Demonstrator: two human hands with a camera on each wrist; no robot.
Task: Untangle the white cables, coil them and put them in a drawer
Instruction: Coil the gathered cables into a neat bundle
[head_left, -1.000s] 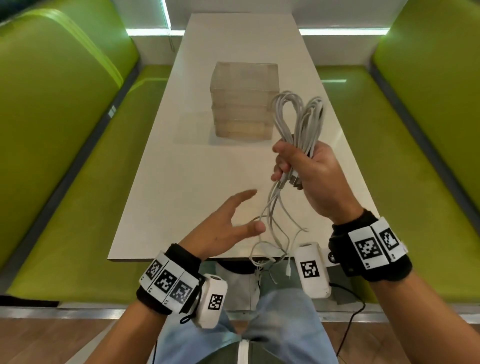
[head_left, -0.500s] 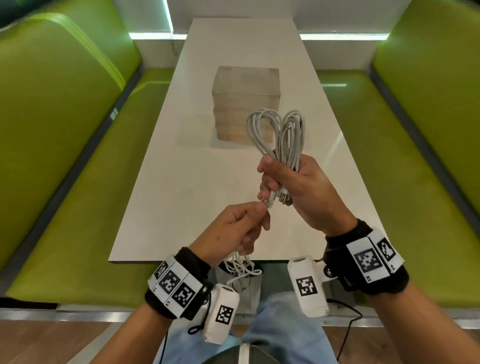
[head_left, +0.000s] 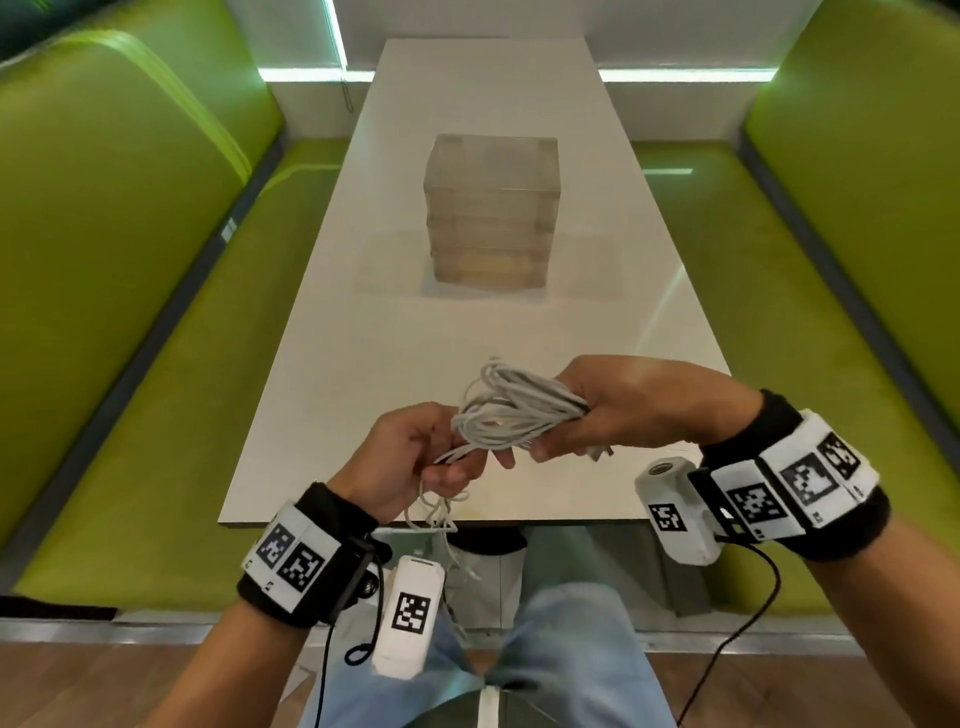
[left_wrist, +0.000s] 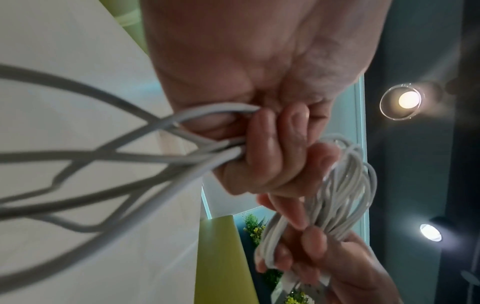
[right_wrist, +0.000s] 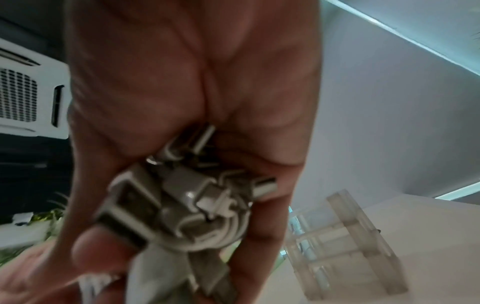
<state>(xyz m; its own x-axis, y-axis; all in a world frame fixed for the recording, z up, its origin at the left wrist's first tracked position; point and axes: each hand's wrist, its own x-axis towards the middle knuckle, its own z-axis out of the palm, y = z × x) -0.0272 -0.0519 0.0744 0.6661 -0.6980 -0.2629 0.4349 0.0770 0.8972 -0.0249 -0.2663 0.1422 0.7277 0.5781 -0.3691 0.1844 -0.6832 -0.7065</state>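
Above the table's near edge (head_left: 363, 512), the right hand (head_left: 618, 410) clenches the white cable bundle (head_left: 514, 410) and its plugs, while the left hand (head_left: 410, 462) pinches the trailing strands. The dangling loops could re-knot or snag the edge; the clear drawer unit (head_left: 491, 213) stands far off, shut.
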